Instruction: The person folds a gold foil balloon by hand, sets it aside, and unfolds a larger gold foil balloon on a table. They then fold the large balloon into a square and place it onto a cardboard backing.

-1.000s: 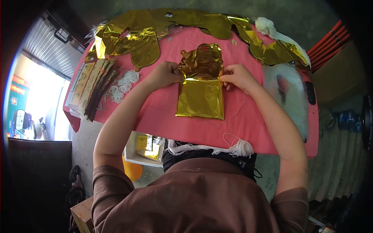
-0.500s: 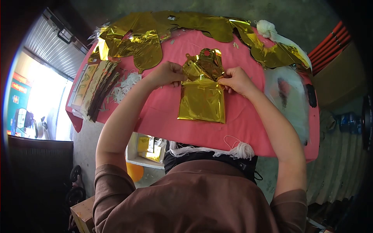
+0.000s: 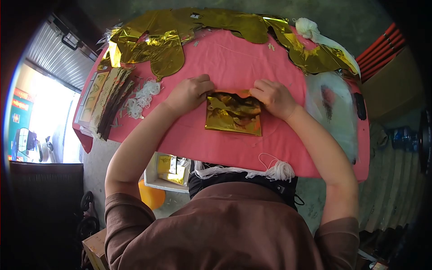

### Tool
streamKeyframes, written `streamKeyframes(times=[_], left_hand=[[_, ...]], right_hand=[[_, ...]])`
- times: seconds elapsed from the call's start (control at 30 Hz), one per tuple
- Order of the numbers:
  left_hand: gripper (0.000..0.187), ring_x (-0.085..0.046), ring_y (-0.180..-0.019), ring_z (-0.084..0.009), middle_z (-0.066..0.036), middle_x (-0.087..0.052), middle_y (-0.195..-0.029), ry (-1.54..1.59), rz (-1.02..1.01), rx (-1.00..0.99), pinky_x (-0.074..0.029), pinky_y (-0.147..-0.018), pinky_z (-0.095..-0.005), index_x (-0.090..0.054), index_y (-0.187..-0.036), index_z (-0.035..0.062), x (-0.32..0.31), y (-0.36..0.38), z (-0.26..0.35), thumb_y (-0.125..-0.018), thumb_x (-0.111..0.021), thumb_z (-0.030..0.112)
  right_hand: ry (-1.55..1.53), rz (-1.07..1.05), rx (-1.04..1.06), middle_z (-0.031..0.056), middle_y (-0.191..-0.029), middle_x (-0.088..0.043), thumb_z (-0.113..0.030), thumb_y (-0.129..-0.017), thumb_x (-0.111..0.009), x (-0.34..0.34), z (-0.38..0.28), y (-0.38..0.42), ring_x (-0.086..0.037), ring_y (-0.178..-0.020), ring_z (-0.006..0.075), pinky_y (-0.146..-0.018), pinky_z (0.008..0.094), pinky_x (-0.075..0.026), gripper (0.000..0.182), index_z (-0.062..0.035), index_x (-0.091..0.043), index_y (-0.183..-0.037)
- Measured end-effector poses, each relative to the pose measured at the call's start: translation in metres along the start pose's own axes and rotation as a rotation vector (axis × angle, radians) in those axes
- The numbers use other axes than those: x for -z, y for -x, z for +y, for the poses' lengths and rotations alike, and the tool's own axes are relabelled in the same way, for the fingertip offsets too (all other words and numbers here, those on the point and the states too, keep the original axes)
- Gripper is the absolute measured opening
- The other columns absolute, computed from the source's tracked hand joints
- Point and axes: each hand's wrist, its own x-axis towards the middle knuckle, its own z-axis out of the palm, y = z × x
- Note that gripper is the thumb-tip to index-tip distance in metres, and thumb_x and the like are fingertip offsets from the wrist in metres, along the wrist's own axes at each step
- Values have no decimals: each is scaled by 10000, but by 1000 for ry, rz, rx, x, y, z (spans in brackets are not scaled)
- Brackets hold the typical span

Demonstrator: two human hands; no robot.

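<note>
A shiny gold foil piece [image 3: 233, 113], folded into a rough rectangle, lies on the pink cloth [image 3: 180, 146] in front of me. My left hand [image 3: 191, 92] is closed at its upper left corner, with the fingers curled and the fingertips partly hidden. At the upper right corner my right hand [image 3: 273, 97] pinches the foil's edge. The foil's far edge runs between the two hands, and its near part lies flat and wrinkled.
Large gold foil sheets [image 3: 168, 58] line the far edge. Printed card bundles [image 3: 105, 101] and tangled white string [image 3: 143, 96] lie left, clear plastic bags [image 3: 335, 117] right. A string bundle [image 3: 281, 171] rests at the near edge, beside a white bin [image 3: 153, 182] below.
The foil's upper part has been folded down toward me, making the piece shorter. Both hands have shifted to its new top edge. The camera view has moved slightly.
</note>
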Motion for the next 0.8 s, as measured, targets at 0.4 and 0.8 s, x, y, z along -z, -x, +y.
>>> streamKeyframes(times=[0.4, 0.8], left_hand=[[342, -589, -989, -270, -143, -594, -1103, 230, -64, 133, -474, -828, -333, -591, -1069, 10, 21, -4, 17, -728, -566, 4], [398, -482, -1183, -295, -128, -560, -1207, -2, -189, -123, -404, -975, -402, -587, -1129, 13, -9, 17, 53, -766, -660, 157]], right_hand=[[297, -119, 198, 5, -728, -476, -150, -694, -555, -1, -3, -4, -513, -702, 152, -542, 271, -457, 74, -121, -516, -637], [309, -198, 222, 28, -737, -467, -116, -692, -553, 6, -6, -3, -507, -695, 166, -576, 281, -459, 60, -70, -557, -730]])
